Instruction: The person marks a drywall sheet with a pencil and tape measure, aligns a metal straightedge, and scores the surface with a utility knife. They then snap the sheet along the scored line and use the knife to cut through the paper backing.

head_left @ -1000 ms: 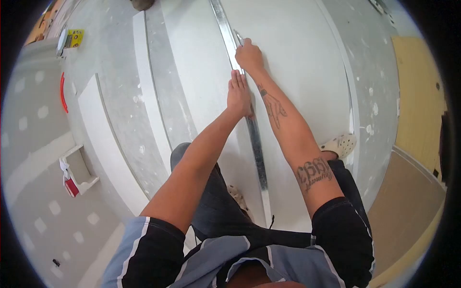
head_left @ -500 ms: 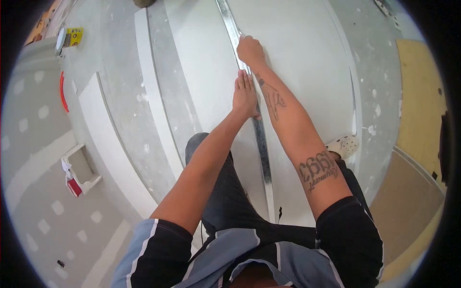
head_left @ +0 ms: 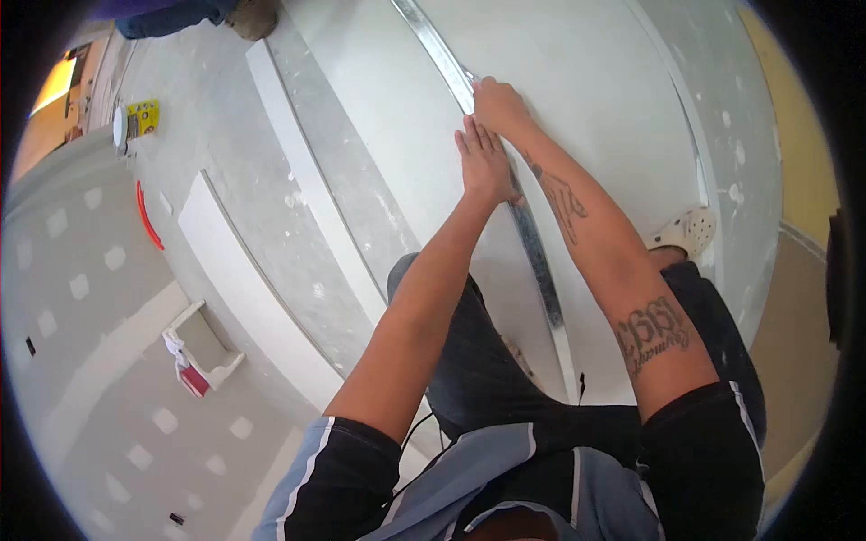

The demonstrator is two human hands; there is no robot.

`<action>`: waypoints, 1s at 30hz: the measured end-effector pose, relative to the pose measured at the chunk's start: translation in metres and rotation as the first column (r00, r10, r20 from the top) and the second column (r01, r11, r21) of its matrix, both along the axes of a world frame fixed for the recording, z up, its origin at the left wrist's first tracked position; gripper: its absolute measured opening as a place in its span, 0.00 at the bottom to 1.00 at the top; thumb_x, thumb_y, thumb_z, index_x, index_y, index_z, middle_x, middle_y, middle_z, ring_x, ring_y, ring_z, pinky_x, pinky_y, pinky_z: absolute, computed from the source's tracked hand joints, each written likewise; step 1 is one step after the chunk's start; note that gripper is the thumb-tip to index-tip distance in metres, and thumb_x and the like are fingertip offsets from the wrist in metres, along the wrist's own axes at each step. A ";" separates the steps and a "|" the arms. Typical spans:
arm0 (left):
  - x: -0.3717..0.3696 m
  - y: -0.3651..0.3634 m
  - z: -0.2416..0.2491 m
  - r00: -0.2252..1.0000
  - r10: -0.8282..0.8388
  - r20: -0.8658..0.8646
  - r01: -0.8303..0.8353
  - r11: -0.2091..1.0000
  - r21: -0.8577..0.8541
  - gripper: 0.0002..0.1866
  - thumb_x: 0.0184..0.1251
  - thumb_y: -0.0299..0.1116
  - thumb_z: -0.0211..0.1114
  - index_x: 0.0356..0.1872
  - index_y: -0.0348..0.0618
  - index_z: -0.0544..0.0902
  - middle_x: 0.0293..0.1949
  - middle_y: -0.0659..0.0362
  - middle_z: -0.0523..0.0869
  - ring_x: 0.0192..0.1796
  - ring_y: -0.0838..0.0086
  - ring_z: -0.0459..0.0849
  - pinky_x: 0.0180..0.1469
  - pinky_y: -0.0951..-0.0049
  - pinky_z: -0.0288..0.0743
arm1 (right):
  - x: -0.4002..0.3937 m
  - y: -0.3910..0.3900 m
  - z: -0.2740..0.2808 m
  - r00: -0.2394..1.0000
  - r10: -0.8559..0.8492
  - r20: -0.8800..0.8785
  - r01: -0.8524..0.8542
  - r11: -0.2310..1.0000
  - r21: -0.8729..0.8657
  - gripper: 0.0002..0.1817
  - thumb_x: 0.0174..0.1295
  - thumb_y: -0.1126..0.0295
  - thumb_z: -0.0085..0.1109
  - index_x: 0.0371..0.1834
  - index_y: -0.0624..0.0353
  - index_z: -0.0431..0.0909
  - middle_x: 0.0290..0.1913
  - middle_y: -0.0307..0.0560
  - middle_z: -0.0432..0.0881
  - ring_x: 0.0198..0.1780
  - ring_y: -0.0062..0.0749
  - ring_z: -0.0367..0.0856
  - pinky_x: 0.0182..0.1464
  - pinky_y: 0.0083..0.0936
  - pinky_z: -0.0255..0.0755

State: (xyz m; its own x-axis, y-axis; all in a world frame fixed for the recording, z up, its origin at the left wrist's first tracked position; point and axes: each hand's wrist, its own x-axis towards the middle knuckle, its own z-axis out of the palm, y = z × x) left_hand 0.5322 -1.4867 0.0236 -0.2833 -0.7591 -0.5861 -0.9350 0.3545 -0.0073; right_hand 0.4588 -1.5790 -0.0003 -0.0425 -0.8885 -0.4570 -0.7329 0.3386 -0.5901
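1. So, the big white drywall sheet [head_left: 586, 99] lies flat on the floor, with the long silver metal straightedge [head_left: 532, 248] running lengthwise across it, away from the person.
2. Left hand [head_left: 485, 162], fingers flat and together, presses on the straightedge.
3. Right hand [head_left: 499, 104] is fisted just beyond it, farther along the straightedge; can't tell what it grips.

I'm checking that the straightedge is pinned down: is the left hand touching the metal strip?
Touching. The head view shows the left hand laid flat, fingers extended, with its edge over the metal strip on the white board; no gap shows.
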 end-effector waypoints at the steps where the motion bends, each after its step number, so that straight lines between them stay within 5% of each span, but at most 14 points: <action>1: 0.000 -0.001 0.003 1.000 -0.016 0.000 0.016 1.000 0.008 0.76 0.28 0.64 0.80 0.74 0.26 0.46 0.76 0.36 0.43 0.77 0.40 0.38 0.75 0.44 0.40 | -0.002 0.009 -0.001 1.000 0.021 -0.008 -0.021 0.999 -0.047 0.21 0.73 0.57 0.41 0.43 0.67 0.75 0.40 0.68 0.82 0.44 0.62 0.82 0.48 0.50 0.76; 6: 0.003 0.006 0.003 0.994 0.032 -0.109 -0.040 0.997 -0.072 0.74 0.28 0.65 0.79 0.74 0.31 0.47 0.76 0.38 0.45 0.78 0.41 0.37 0.69 0.30 0.42 | -0.015 0.063 0.000 1.000 -0.020 0.005 0.020 1.000 -0.016 0.21 0.73 0.56 0.42 0.41 0.67 0.74 0.38 0.68 0.82 0.40 0.64 0.82 0.45 0.52 0.75; 10: 0.002 0.004 -0.029 1.000 -0.009 -0.030 0.007 0.999 -0.045 0.75 0.28 0.66 0.78 0.74 0.29 0.48 0.75 0.36 0.47 0.78 0.41 0.37 0.66 0.24 0.42 | -0.031 0.114 0.007 1.000 -0.024 -0.009 0.024 0.999 0.034 0.21 0.73 0.57 0.42 0.43 0.67 0.74 0.39 0.70 0.81 0.43 0.64 0.82 0.47 0.52 0.75; 12: 0.013 0.018 -0.079 0.988 -0.087 -0.129 0.001 0.833 -0.554 0.75 0.28 0.67 0.77 0.73 0.25 0.48 0.75 0.35 0.46 0.78 0.41 0.38 0.65 0.22 0.43 | -0.037 0.145 0.020 1.000 -0.029 -0.002 0.029 0.992 0.124 0.22 0.73 0.56 0.41 0.44 0.68 0.74 0.42 0.71 0.81 0.46 0.64 0.82 0.49 0.51 0.75; 16: 0.005 0.014 -0.015 0.986 0.007 -0.167 -0.031 0.990 -0.141 0.76 0.25 0.66 0.79 0.72 0.24 0.48 0.74 0.33 0.48 0.78 0.41 0.39 0.65 0.22 0.43 | -0.051 0.209 0.029 0.999 -0.024 -0.048 0.032 0.983 0.181 0.20 0.73 0.56 0.41 0.46 0.64 0.73 0.38 0.70 0.82 0.42 0.66 0.81 0.46 0.54 0.75; 21: 0.007 0.012 -0.029 0.989 -0.073 -0.127 0.049 0.982 -0.182 0.78 0.24 0.70 0.79 0.72 0.23 0.49 0.73 0.29 0.48 0.77 0.39 0.40 0.63 0.20 0.44 | -0.074 0.312 0.033 0.996 -0.044 -0.082 0.061 0.975 0.212 0.19 0.73 0.55 0.42 0.47 0.61 0.71 0.35 0.68 0.82 0.39 0.65 0.82 0.43 0.57 0.74; 25: 0.006 0.014 -0.025 0.989 -0.124 -0.087 0.104 0.975 -0.198 0.77 0.26 0.71 0.78 0.72 0.22 0.49 0.73 0.28 0.48 0.77 0.38 0.40 0.63 0.19 0.43 | -0.096 0.401 0.064 0.985 0.057 -0.161 0.044 0.827 0.560 0.18 0.73 0.56 0.41 0.47 0.61 0.70 0.35 0.67 0.82 0.40 0.64 0.81 0.43 0.56 0.74; 30: 0.012 0.012 -0.044 0.981 -0.101 -0.165 0.061 0.971 -0.230 0.76 0.27 0.67 0.79 0.72 0.23 0.48 0.73 0.30 0.49 0.77 0.39 0.40 0.65 0.21 0.38 | -0.123 0.450 0.079 0.968 0.145 -0.203 0.017 0.773 0.634 0.16 0.71 0.60 0.43 0.43 0.62 0.75 0.37 0.67 0.82 0.40 0.60 0.83 0.44 0.54 0.75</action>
